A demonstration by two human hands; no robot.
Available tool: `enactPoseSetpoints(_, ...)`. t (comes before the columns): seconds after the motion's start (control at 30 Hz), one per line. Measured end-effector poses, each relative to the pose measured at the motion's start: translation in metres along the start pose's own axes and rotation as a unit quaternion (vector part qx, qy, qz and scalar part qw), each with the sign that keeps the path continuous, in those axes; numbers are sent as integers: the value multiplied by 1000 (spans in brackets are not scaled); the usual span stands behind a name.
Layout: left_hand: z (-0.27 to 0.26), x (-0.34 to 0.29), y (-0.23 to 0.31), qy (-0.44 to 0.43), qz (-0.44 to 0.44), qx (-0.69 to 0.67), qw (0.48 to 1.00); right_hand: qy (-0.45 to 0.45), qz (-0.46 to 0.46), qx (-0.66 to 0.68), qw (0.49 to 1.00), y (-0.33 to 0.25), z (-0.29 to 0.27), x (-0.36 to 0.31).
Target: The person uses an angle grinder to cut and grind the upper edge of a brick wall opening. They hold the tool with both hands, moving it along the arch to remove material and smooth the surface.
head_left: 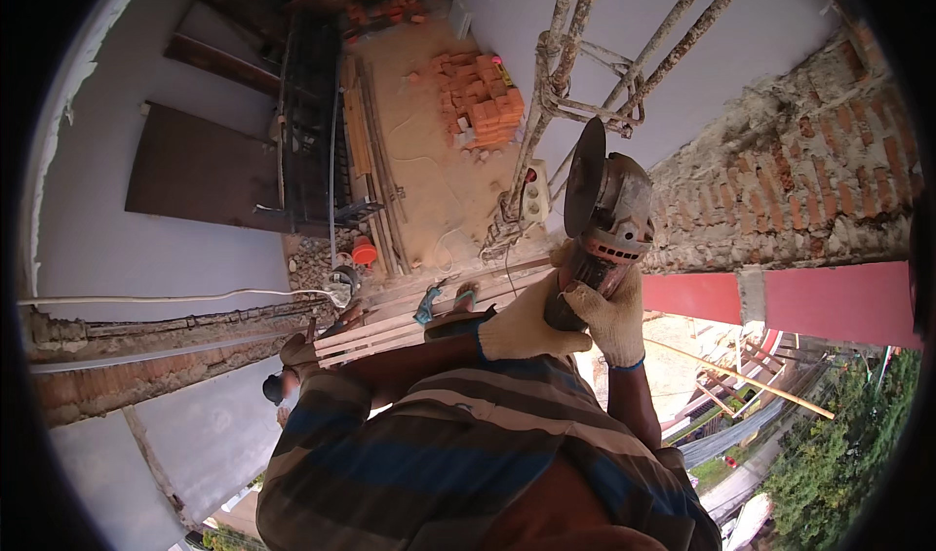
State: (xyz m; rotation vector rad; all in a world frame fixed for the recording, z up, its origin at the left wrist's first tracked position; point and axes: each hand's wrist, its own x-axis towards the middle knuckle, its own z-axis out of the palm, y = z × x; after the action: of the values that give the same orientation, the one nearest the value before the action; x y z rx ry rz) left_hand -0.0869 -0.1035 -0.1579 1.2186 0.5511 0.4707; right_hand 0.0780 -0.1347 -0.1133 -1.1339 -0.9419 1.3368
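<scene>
Both of my hands wear pale knitted gloves and hold an angle grinder (pixel 624 210) up in front of my chest. My left hand (pixel 522 325) is closed around the lower part of its body. From the other side my right hand (pixel 612 319) wraps the same body, its thumb lying across the casing. The large dark cutting disc (pixel 585 176) stands edge-up at the grinder's left, apart from anything else. Just beyond the tool rise steel reinforcing bars (pixel 563 63) crusted with mortar and tied by square stirrups. Whether the disc is spinning I cannot tell.
Wooden planks (pixel 380 332) lie beneath me, high above a sandy floor. A socket strip (pixel 534 192) hangs at the bars. Far below are a brick pile (pixel 478 102) and a red bucket (pixel 364 251). Rough brickwork (pixel 780 180) stands right; another person (pixel 276 387) is partly visible at left.
</scene>
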Motion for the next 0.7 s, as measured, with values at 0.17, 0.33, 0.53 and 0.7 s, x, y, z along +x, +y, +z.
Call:
enactPoseSetpoints(0.17,-23,-18,5,39,20,-21,999,-78,-22,94,992,1,30,13)
enactPoseSetpoints(0.33,-56,-47,13,12,-78,-104,991,-64,0,55,996,7,60,26)
enactPoseSetpoints(0.53,-62,-62,10,101,28,-131,986,-68,-3,39,997,12,86,38)
enactPoseSetpoints(0.7,-78,-68,14,50,-14,-182,982,-104,67,210,970,29,92,51)
